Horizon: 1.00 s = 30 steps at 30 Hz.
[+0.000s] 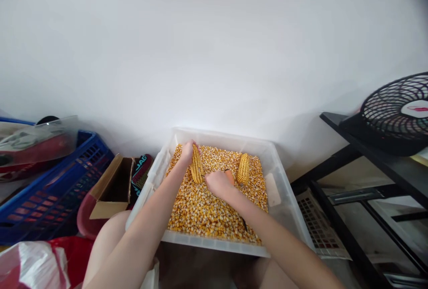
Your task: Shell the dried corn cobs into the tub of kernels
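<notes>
Left hand [191,151] grips a corn cob [197,167], tub rim [227,137] beyond. Right hand [218,183] clenches an orange object [229,176], open kernel bed [200,213] nearer.

Left fingers [192,142] hold a corn cob [197,167] over loose kernels [200,211].

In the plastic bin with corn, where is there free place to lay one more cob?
The widest patch is loose kernels between the forearms, bordered by the bin's near rim. A smaller one lies beyond the right hand, between the held cob and the lying cob. Crowded: around that hand, where an orange object shows.
</notes>
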### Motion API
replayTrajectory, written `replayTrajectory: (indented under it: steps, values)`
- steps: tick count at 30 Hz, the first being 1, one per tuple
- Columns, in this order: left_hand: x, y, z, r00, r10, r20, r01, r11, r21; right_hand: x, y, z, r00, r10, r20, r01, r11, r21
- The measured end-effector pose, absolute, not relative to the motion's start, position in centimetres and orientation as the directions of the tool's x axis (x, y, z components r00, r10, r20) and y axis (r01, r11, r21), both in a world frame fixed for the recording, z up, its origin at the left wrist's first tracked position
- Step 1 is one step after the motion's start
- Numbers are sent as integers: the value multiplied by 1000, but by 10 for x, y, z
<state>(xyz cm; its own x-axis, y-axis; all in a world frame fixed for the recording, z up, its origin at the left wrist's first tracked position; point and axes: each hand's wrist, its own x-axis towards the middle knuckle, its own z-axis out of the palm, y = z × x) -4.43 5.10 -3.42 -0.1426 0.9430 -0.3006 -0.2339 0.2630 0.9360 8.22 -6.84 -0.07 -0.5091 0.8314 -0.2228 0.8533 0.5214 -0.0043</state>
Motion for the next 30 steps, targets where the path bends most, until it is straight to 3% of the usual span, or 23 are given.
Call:
replayTrajectory:
  steps: [9,14,19,24,30]
  values:
    - [-37,47,-33,-101,956,-277,-273,241,931,89,-62,-8,-468,864,-186,883,449,-137]
    - [-37,46,-33,-100,958,-268,-264,234,936,86,-64,-15,-448,868,-214,893,444,-66]
    - [-34,44,-31,-100,967,-233,-237,204,950,92,-62,-21,-428,885,-183,894,384,-232]
    - [-32,44,-31,-102,968,-231,-238,201,950,85,-68,-24,-397,900,-179,917,383,-109]
    - [-31,44,-31,-127,961,-244,-250,207,946,87,-65,-26,-364,909,-202,925,328,-191]
